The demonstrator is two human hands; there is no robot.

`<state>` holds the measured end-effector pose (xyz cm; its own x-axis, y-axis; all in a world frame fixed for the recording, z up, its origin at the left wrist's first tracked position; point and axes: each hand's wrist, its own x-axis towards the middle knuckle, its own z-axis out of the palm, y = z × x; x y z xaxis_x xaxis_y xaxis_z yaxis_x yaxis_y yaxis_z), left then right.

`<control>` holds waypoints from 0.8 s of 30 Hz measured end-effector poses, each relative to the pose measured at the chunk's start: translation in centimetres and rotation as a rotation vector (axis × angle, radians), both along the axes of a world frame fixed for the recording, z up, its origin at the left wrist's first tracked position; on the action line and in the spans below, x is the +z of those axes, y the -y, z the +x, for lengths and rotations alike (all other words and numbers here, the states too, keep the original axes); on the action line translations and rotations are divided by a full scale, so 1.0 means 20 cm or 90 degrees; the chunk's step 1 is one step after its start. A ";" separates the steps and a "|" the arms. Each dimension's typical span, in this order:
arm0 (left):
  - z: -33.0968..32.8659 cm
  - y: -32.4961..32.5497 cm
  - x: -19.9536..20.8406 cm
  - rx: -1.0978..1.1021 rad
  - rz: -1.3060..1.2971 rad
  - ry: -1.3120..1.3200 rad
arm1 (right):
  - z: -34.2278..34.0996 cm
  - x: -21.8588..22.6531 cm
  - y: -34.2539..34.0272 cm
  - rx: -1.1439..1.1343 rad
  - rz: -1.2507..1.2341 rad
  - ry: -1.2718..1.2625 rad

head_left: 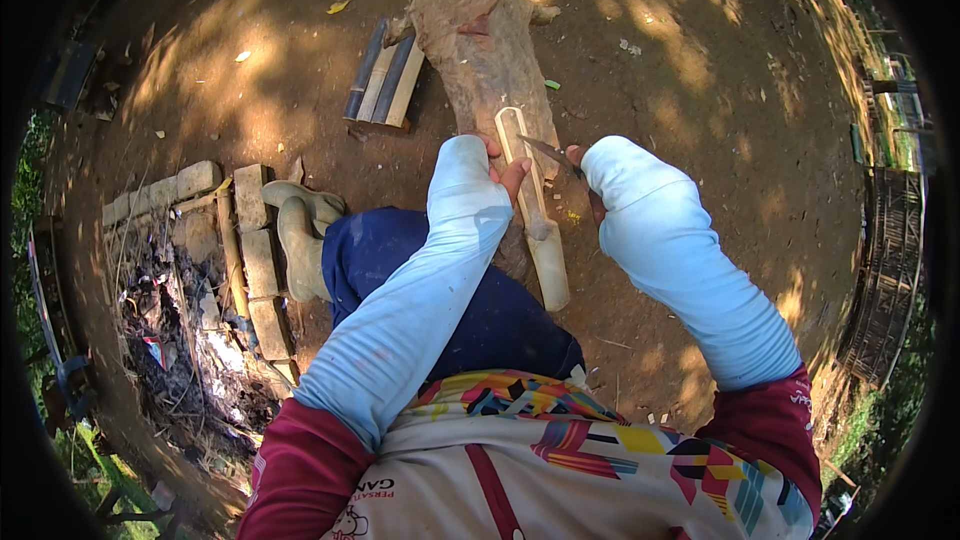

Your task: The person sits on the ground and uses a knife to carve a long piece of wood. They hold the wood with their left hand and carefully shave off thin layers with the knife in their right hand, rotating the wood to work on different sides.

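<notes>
A long pale split-bamboo piece with a rounded far end and a node partway down lies slanted over a thick wooden log. My left hand is closed round its left edge, with the thumb on the near side. On the other side, my right hand grips a dark-bladed knife, whose tip points left, at or very near the bamboo's right edge. My right fingers are partly hidden by the pale blue sleeve, and the knife's handle is hidden in the hand.
Several split bamboo lengths lie left of the log. At the left, bricks border an ash heap with litter. My boots rest beside those bricks. A woven panel stands at the far right of the dirt ground.
</notes>
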<state>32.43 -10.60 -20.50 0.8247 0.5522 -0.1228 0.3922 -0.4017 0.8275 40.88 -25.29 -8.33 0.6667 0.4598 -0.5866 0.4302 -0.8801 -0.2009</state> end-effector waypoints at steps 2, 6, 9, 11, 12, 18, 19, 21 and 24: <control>0.01 -0.01 0.00 0.000 -0.007 0.007 | 0.00 0.04 0.00 0.039 0.022 0.073; 0.02 -0.01 0.03 -0.003 -0.015 0.007 | 0.02 0.06 -0.02 0.021 0.010 0.076; 0.01 -0.01 0.04 -0.003 0.007 0.004 | 0.04 0.06 -0.05 -0.017 -0.026 0.050; 0.02 -0.01 0.04 -0.004 0.019 0.004 | 0.05 0.06 -0.07 -0.037 -0.043 0.039; 0.02 -0.01 0.04 -0.003 0.023 0.003 | 0.05 0.06 -0.07 -0.045 -0.051 0.033; 0.01 0.00 0.03 0.000 0.031 0.012 | 0.06 0.07 -0.10 -0.088 -0.083 0.014; 0.01 0.00 0.04 -0.001 0.033 0.019 | 0.06 0.07 -0.10 -0.095 -0.091 0.012; 0.01 -0.01 0.03 -0.002 0.034 0.032 | 0.06 0.07 -0.11 -0.107 -0.100 0.007; 0.01 -0.01 0.01 -0.003 0.034 0.044 | 0.07 0.07 -0.12 -0.120 -0.109 0.001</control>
